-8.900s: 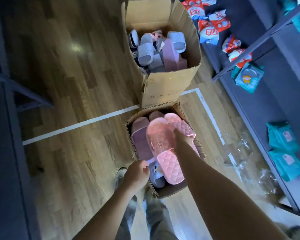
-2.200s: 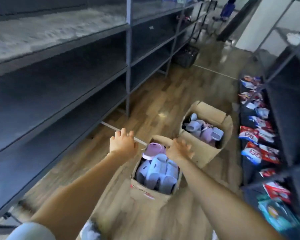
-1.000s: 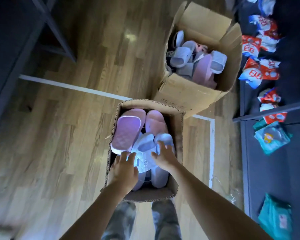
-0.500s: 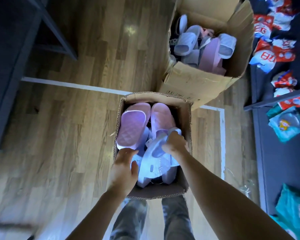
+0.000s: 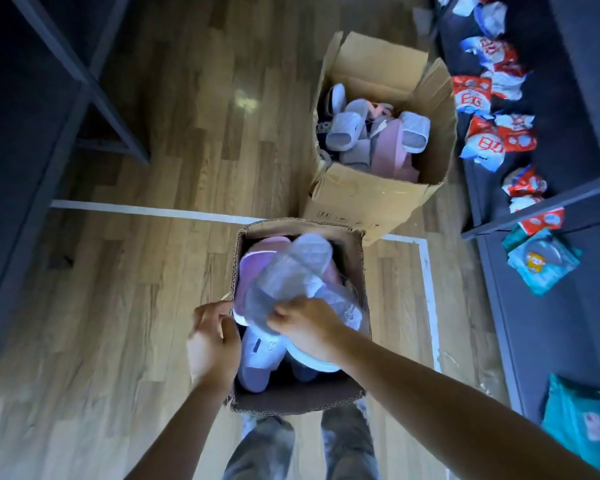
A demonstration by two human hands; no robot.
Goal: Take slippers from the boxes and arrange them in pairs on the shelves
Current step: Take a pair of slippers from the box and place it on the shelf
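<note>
At the far left stands a dark left shelf [image 5: 84,81], and beside it the wood floor [image 5: 153,271] is crossed by a white line [image 5: 136,211]. The left hand [image 5: 213,341] is at the left rim of the near box [image 5: 298,398]. Its fingers are curled toward the edge of the blue slippers [image 5: 291,268], but I cannot tell if it really pinches them. These blue slippers are blurred and are raised over the open box, soles up, above a lilac slipper [image 5: 248,271] which lies inside. The right hand [image 5: 305,330] grips them from above, with the fingers curled over their near end. Under the hands more slippers [image 5: 253,375] lie in the box. Below the box, grey trousers [image 5: 267,448] are visible. Behind the near box and touching its right corner stands the far box [image 5: 368,199], full of mixed slippers [image 5: 347,126]. At the right, the right shelf [image 5: 534,306] carries red packets [image 5: 485,140] and teal packets [image 5: 541,261].
</note>
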